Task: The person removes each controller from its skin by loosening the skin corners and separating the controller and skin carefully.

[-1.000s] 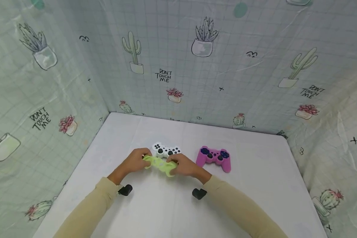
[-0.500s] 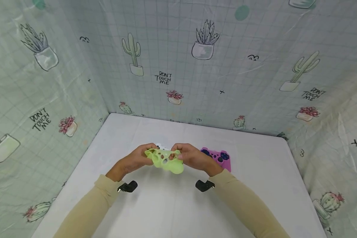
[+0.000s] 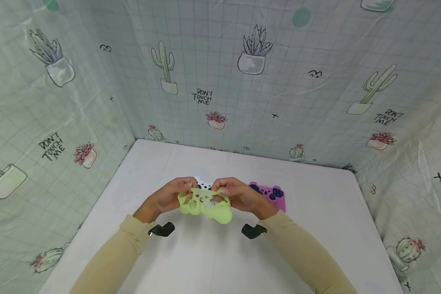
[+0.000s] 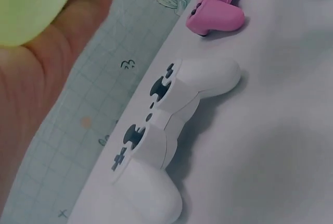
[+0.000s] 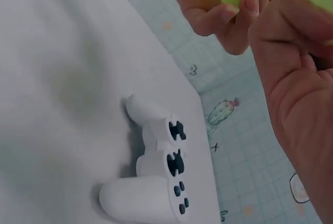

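Both hands hold up a soft, yellow-green game controller cover (image 3: 220, 213) above the table. Its thin skin has round and cross-shaped holes, and it hangs empty and a little folded. My left hand (image 3: 171, 194) grips its left side by the upper edge, while my right hand (image 3: 241, 196) pinches the right side with the thumb in front. Behind the cover, a white game controller (image 4: 210, 75) lies on the table, partly hidden by the hands in the head view. The right wrist view shows the left fingers (image 5: 250, 2) curled on the cover's edge.
A pink game controller (image 3: 277, 198) with dark buttons lies to the right, partly behind the right hand. The white table (image 3: 316, 228) meets cloth walls (image 3: 213, 49) printed with cacti at the back and sides. Dark wrist cameras (image 3: 163, 229) hang under both forearms.
Both hands have lifted the cover and turned its holed face to the head camera. In the last half second its lower side has tipped down, and more of the white controller shows.
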The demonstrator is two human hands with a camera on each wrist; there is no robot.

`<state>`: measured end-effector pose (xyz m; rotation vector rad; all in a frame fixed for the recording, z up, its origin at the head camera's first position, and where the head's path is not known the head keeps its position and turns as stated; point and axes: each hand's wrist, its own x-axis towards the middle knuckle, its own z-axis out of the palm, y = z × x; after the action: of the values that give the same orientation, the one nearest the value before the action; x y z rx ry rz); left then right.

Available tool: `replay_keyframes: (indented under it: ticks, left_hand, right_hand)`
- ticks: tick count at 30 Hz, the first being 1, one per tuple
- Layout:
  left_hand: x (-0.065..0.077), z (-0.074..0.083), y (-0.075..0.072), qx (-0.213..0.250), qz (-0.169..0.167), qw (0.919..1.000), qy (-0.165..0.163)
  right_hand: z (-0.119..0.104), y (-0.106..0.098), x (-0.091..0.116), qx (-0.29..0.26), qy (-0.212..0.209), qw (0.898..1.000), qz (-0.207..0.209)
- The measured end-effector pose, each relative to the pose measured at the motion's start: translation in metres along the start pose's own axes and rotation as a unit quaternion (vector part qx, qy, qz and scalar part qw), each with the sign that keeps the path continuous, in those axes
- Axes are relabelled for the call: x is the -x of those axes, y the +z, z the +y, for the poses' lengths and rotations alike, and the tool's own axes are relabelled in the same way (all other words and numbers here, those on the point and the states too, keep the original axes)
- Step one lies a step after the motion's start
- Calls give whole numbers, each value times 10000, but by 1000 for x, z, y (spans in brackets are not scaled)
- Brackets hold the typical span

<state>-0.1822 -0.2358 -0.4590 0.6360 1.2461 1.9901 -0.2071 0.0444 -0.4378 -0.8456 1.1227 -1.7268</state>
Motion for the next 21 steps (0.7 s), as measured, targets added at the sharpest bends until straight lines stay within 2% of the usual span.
replay_keyframes:
  ticks: [5,8,12,15,21]
  left_hand:
    - [-3,2,11,237,253,9994,-8]
    - [-3,4,14,192,339,9992,-68]
    - [-2,6,13,198,166,9997,-53]
    - [1,6,9,263,-113,9996,37]
    - [11,7,1,825,-648,9944,126]
  right_hand:
    - [-8,9,-1,-399,81,9953,-876]
    - [-13,14,0,-521,109,9917,-1171]
    - [-15,14,3,-412,109,9948,-921]
    - [-14,11,7,-362,161,9972,-631]
    - [-6,4,17,-275,1,9996,-91]
